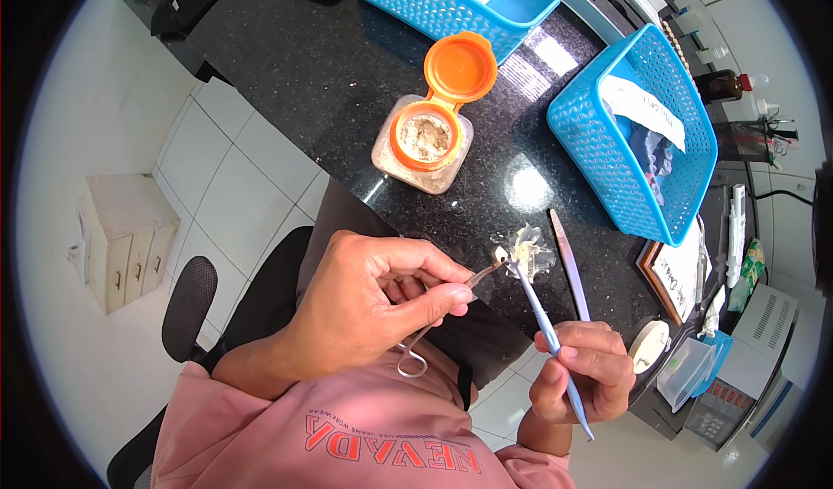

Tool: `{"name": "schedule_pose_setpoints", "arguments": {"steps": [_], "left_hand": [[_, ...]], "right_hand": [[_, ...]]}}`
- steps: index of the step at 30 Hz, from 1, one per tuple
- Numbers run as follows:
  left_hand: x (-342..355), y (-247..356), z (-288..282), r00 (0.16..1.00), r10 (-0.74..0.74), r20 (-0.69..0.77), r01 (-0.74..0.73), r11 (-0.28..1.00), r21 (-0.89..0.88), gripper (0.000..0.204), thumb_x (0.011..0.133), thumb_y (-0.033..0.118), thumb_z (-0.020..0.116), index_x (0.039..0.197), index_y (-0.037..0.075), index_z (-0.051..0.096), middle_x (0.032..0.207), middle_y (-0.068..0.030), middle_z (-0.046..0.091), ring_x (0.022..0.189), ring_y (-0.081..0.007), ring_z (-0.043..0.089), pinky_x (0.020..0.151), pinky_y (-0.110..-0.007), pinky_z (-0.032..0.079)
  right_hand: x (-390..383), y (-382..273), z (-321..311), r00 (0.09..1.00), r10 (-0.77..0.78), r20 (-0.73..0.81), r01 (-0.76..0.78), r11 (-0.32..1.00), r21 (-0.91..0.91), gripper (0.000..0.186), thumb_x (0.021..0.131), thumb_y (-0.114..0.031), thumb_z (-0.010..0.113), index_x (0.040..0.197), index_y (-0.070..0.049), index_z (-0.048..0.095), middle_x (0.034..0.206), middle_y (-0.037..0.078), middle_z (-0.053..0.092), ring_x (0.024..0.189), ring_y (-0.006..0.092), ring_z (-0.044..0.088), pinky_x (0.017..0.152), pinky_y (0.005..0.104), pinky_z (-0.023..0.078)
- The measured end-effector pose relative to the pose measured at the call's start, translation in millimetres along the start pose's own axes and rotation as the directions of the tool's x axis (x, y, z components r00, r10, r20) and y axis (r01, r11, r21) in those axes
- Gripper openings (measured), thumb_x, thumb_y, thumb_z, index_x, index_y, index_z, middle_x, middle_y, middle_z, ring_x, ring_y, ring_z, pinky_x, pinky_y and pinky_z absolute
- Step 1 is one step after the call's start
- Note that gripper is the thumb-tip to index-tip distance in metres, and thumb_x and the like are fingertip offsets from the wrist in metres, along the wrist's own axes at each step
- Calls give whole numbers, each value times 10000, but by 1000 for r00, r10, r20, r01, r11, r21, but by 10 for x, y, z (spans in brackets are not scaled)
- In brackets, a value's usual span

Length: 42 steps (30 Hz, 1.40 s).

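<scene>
My left hand [377,302] pinches metal forceps [412,361] with a ring handle below the fingers. At the forceps' tip sits a small whitish, tooth-like piece [499,254]. My right hand [588,369] holds a slim blue-handled tool [540,311], its tip close to that piece; I cannot tell if they touch. Beneath the tips, a pale paste smear [527,253] lies on the black speckled countertop [295,72]. A flat metal spatula [568,263] rests beside the smear, its lower end near my right fingers. Farther off stands a clear jar [423,146] of beige powder, its orange lid [461,66] flipped up.
Two blue perforated baskets stand at the back, one [468,12] with papers, another [633,142] with cloth and a labelled strip. To the right are a wood-edged pad [672,272], a round cream disc [649,347] and a clear plastic box [685,374]. A black chair [191,307] is at left.
</scene>
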<state>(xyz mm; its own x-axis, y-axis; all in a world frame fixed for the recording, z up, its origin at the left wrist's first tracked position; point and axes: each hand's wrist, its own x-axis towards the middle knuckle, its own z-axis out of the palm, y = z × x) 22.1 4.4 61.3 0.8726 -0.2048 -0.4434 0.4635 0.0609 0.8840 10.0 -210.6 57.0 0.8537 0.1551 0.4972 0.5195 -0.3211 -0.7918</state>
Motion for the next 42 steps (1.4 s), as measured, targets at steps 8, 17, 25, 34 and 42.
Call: {"name": "schedule_pose_setpoints", "arguments": {"steps": [8, 17, 25, 34, 42], "left_hand": [[2, 0, -1, 1000, -7, 0, 7, 1000, -2, 105, 844, 46, 657, 896, -45, 652, 767, -121, 681, 654, -101, 646, 600, -209, 514], [4, 3, 1, 1000, -2, 0, 2, 1000, -11, 104, 842, 45, 658, 893, -46, 655, 766, -122, 680, 650, -105, 645, 598, -210, 514], [-37, -65, 15, 982, 181, -58, -166, 965, 203, 100, 804, 0, 671, 894, -42, 673, 764, -127, 690, 661, -113, 662, 571, -206, 513], [-40, -56, 31, 956, 272, -113, -229, 927, 297, 125, 769, -22, 688, 893, -27, 692, 769, -110, 698, 664, -103, 660, 561, -201, 512], [-26, -94, 43, 938, 313, -149, -261, 920, 291, 118, 768, 38, 711, 877, -6, 698, 706, -67, 680, 522, -46, 579, 467, -187, 445]], "right_hand": [[4, -1, -7, 1000, -1, 11, 1, 1000, -5, 199, 704, -23, 734, 815, -6, 570, 712, 135, 635, 592, 220, 652, 531, 287, 537], [-8, 5, 1, 1000, 3, -1, -3, 1000, 1, 190, 715, -44, 729, 808, -9, 567, 699, 130, 631, 589, 220, 652, 522, 281, 534], [-17, -10, -16, 998, 6, -59, -8, 999, -36, 192, 751, -96, 719, 814, -9, 559, 721, 122, 622, 600, 218, 648, 524, 279, 528], [-5, -10, -1, 1000, -18, 11, 17, 998, 60, 194, 714, -28, 735, 809, -8, 567, 726, 133, 632, 611, 228, 654, 538, 289, 544], [36, 7, -27, 989, -76, 124, 78, 997, -13, 184, 820, -90, 661, 868, 5, 512, 740, 137, 606, 606, 190, 635, 555, 248, 507]]}}
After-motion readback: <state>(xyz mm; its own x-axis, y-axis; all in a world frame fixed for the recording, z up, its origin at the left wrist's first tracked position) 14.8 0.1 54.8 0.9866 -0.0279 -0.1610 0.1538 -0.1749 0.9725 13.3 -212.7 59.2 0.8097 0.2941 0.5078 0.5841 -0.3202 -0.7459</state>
